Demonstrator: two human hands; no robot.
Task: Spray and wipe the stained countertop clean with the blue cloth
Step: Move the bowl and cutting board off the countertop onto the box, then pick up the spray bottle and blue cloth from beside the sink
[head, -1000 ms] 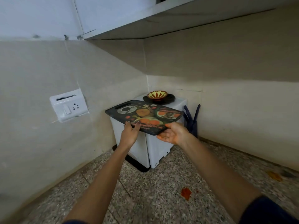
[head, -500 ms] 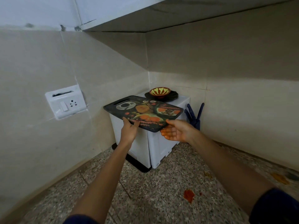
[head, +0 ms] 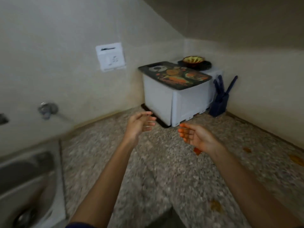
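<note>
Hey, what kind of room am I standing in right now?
Most likely a home kitchen: a speckled stone countertop with a steel sink set into it, a wall tap, and a knife block in the corner.

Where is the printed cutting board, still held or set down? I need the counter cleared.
Set down: the cutting board lies flat atop the white appliance; both hands are empty.

Both forearms reach forward. The left hand (head: 139,125) and the right hand (head: 195,137) hang in the air, palms turned toward each other, fingers loosely spread, holding nothing.
</note>
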